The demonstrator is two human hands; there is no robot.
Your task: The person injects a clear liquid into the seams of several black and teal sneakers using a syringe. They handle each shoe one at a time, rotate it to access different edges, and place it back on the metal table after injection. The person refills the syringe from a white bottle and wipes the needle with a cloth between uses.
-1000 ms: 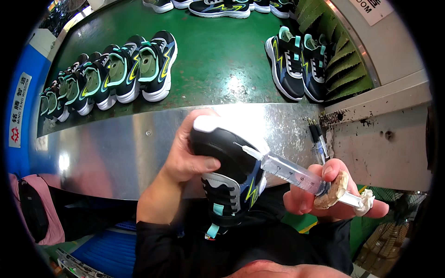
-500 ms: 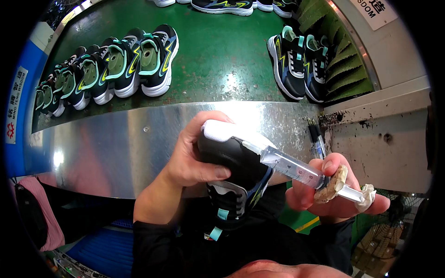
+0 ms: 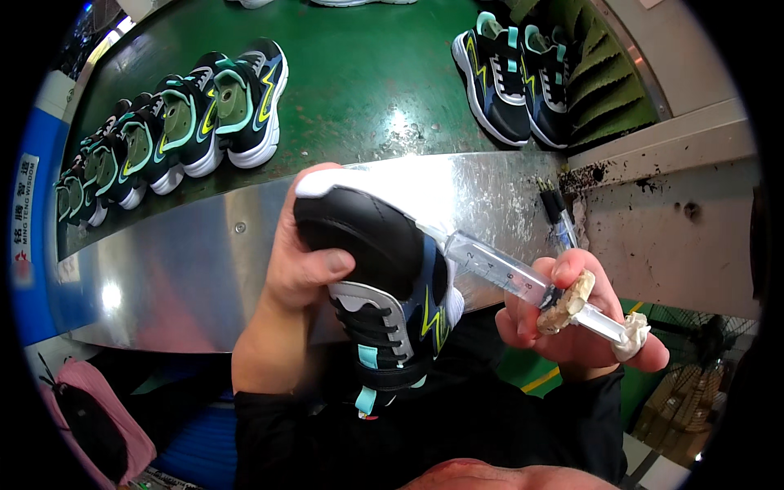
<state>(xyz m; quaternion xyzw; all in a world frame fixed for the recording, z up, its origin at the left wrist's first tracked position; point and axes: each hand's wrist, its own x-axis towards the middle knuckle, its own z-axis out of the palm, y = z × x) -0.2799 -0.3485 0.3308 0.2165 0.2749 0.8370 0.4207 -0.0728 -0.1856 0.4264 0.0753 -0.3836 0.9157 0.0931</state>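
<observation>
My left hand (image 3: 296, 273) is closed round the toe end of a black sneaker (image 3: 359, 237) with a white sole, yellow and blue side trim and turquoise tabs. The shoe is tilted, its toe pointing away from me and its heel tab toward my body. In my right hand (image 3: 563, 349) is a clear plastic syringe (image 3: 494, 265), with lumpy beige wrapping round its flange and the plunger end. Fingers sit at the flange, and the base of the hand lies by the plunger end. The syringe's narrow tip touches the seam between sole and upper, along the shoe's side.
Beyond the metal edge (image 3: 196, 245), a green surface (image 3: 351, 98) bears a row of similar sneakers (image 3: 249, 102) at left and a pair (image 3: 494, 82) at right. Pens (image 3: 559, 214) stand by the right wall. Green flaps (image 3: 608, 82) hang at the far right.
The shoe has shifted left and turned a little in view. Along the sole seam, the syringe tip has moved from near the toe toward the side. Both hands keep their hold.
</observation>
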